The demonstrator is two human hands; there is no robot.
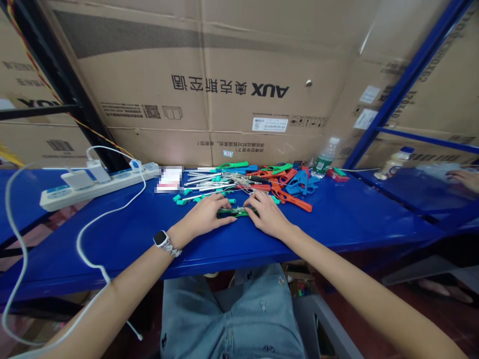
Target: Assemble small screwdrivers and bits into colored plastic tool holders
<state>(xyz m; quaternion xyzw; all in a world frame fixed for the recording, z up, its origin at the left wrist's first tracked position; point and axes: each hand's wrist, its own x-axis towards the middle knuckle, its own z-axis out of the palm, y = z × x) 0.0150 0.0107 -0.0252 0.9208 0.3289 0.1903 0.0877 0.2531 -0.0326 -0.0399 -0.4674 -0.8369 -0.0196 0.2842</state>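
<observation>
On the blue table in front of me lies a green lighter casing [242,213], its open inside showing small parts and thin wires. My left hand [209,212] grips its left end between thumb and fingers, and a watch is on that wrist. At the right end, the bent fingers of my right hand [266,213] are pressed together over the casing; what small part they pinch is hidden. Just beyond both hands spreads a heap of metal tubes [198,182], thin wired parts [237,178], orange casings [294,199], blue casings [302,183] and small green caps [181,202].
A white power strip [101,184] with plugs and a trailing cable [101,214] lies at the left. A green-labelled bottle [325,162] stands at the back right before a large cardboard box [224,50]. Another person's hand [466,179] shows at the far right.
</observation>
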